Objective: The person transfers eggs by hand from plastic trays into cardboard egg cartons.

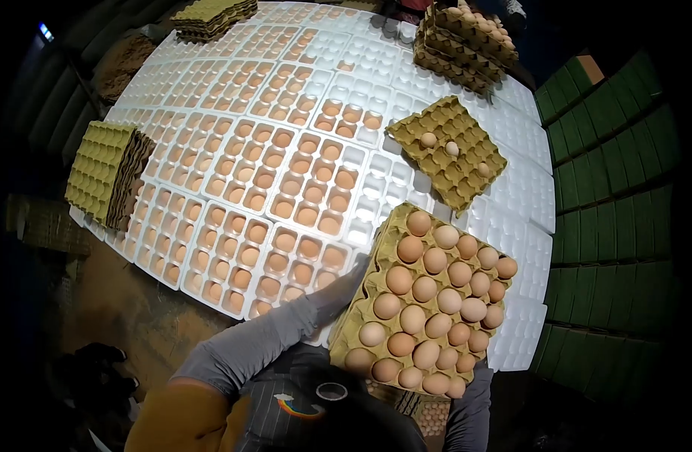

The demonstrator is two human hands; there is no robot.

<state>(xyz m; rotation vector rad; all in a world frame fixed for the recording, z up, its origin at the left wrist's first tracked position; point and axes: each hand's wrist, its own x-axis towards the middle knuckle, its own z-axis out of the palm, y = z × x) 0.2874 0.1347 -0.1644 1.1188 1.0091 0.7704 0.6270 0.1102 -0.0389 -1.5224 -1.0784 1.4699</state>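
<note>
A yellowish pulp egg tray [367,303] full of brown and pale eggs [413,319] is held in front of my body, above the near right part of the table. My left hand [352,283] grips its left side, with the fingers hidden behind the edge. At the lower right corner my right hand [482,371] supports the tray and is mostly covered by it. Just beyond lies another pulp tray [466,128] with a few eggs in it. White plastic egg trays [359,181] cover the table, many cells filled with eggs on the left and middle.
Stacked pulp trays with eggs [466,53] stand at the far right. Piles of pulp trays [101,169] sit at the left edge, and another pile [210,16] at the far left. Green stacked boxes [606,226] line the right side. More eggs [435,416] show below the held tray.
</note>
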